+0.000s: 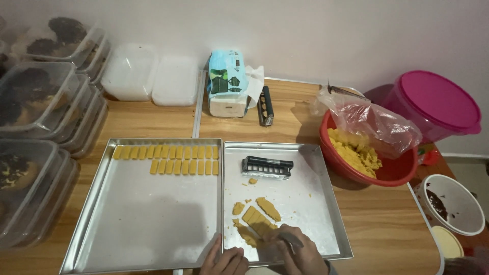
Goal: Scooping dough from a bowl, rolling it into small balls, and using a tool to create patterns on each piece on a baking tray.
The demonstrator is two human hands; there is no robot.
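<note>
Two hands at bottom centre: right hand (300, 253) pinching small knife (290, 241) over dough strips (260, 218) on right tray (326, 203); left hand (226, 260) curled, fingers together, resting on tray's near edge beside dough.

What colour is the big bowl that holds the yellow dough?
Red bowl, seen best in the head view.
</note>
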